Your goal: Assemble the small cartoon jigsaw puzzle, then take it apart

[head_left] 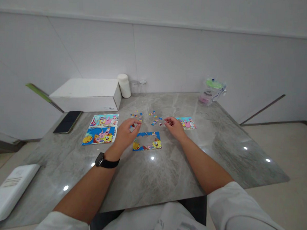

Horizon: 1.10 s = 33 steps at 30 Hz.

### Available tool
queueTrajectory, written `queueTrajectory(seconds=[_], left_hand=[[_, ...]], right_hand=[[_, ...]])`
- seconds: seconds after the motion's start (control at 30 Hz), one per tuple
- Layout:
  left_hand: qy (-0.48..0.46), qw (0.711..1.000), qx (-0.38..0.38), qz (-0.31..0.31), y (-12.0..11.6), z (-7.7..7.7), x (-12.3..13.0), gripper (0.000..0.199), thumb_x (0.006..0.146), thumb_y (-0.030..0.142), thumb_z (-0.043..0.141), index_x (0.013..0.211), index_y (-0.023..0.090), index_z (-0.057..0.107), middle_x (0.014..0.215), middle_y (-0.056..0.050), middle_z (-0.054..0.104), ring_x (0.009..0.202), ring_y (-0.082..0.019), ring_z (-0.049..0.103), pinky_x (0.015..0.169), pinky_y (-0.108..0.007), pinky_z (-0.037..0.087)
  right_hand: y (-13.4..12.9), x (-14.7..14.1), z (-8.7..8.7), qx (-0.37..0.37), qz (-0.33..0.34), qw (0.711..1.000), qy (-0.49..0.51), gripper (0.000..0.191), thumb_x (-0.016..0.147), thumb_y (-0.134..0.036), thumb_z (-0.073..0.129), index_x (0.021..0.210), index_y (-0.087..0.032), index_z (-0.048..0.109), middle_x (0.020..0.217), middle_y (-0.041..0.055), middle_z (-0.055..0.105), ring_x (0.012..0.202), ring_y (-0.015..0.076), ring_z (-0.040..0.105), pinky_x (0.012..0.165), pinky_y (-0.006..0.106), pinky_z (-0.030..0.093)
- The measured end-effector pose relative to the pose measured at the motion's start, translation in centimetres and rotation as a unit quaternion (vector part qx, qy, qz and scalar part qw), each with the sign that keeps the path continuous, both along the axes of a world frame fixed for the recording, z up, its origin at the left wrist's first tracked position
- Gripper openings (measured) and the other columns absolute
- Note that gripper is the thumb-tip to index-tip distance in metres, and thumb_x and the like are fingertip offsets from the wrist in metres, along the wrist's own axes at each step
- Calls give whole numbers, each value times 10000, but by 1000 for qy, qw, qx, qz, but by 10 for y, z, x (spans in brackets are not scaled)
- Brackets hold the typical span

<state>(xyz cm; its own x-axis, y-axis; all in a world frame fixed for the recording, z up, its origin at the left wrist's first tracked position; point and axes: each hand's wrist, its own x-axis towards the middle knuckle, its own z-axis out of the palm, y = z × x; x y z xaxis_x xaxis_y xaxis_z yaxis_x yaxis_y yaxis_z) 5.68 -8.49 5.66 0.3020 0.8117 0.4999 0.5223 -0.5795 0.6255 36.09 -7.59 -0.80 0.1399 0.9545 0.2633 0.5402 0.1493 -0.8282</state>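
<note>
White sleeves nearest cam, both forearms out over grey marble table (191,173); white panel walls, beige floor. Left hand (125,134) pinches 1 small puzzle piece (133,126); right hand (175,126) fingers narrow at loose pieces (155,120), 12 o'clock of half-built puzzle (147,141). 3 finished pics, 1 white box (88,94), 1 phone (67,121).

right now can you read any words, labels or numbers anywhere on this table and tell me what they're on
No text can be read.
White box: a small dark mark on its front, too small.
White device: grey printed lines, blurred.
Bagged container: a label, blurred.
Cartoon cards: pictures only.
Left hand holds a puzzle piece: no lettering shows.
</note>
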Motion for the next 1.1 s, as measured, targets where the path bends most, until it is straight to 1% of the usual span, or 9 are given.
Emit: queueTrajectory(seconds=[0.1, 0.17, 0.23, 0.4, 0.5, 0.63, 0.73, 0.93, 1.1], left_hand=[[3, 998, -21, 55, 11, 13, -19, 176, 984, 320, 595, 1032, 225, 736, 1016, -31, 754, 869, -188, 652, 851, -346, 541], [14, 998, -29, 61, 15, 11, -29, 183, 980, 337, 601, 1024, 224, 738, 1000, -30, 750, 847, -185, 647, 825, -339, 538], [31, 998, -28, 55, 14, 1, -37, 181, 978, 336, 596, 1014, 222, 732, 1004, -35, 749, 840, -187, 643, 820, -342, 535], [87, 994, -18, 63, 11, -39, -48, 163, 968, 270, 561, 994, 206, 709, 994, -59, 734, 827, -207, 636, 830, -372, 528], [111, 993, -26, 39, 13, -50, -51, 161, 971, 267, 563, 978, 203, 711, 1000, -71, 727, 870, -223, 658, 845, -377, 534], [113, 993, -21, 28, 15, -50, -51, 157, 981, 262, 558, 982, 204, 704, 1006, -74, 723, 946, -237, 672, 891, -386, 540], [119, 992, -28, 15, 14, -50, -49, 161, 990, 275, 555, 967, 211, 700, 998, -68, 718, 969, -240, 672, 890, -387, 541], [127, 991, -42, -6, 11, -52, -45, 176, 984, 267, 552, 983, 212, 718, 1010, -67, 709, 971, -236, 664, 881, -382, 540], [129, 990, -48, -13, 10, -51, -44, 165, 979, 262, 559, 990, 214, 717, 1023, -64, 713, 959, -228, 656, 865, -371, 537]], right_hand=[[0, 0, -4, -14, 1, 999, -34, 252, 882, -294, 654, 1098, -197, 741, 909, 16, 734, 721, 145, 613, 728, 277, 493], [-1, -2, -5, -16, 2, 998, -54, 253, 892, -279, 636, 1108, -198, 740, 909, 12, 733, 707, 140, 603, 719, 273, 486], [-3, -4, -6, -11, 5, 997, -73, 249, 898, -257, 625, 1109, -198, 741, 916, 14, 735, 707, 139, 600, 726, 273, 486], [-6, -9, -5, 4, 11, 992, -128, 240, 903, -212, 625, 1113, -190, 741, 981, 37, 742, 744, 148, 611, 778, 287, 498], [-8, -11, -2, 15, 8, 984, -177, 229, 929, -198, 613, 1123, -190, 734, 1008, 52, 732, 800, 167, 623, 823, 301, 500], [-10, -16, 4, 23, 3, 965, -262, 227, 979, -191, 593, 1160, -194, 729, 1087, 83, 726, 981, 209, 644, 923, 325, 488], [-12, -21, 6, 1, 5, 951, -310, 224, 1022, -224, 582, 1186, -205, 734, 1149, 104, 720, 1073, 233, 644, 935, 327, 489], [-12, -25, 4, -39, 19, 929, -367, 299, 1069, -235, 517, 1251, -216, 754, 1213, 140, 698, 1076, 256, 652, 881, 338, 500], [-14, -25, 6, -38, 20, 930, -366, 247, 1047, -219, 560, 1169, -224, 775, 1196, 130, 693, 1063, 256, 651, 870, 340, 499]])
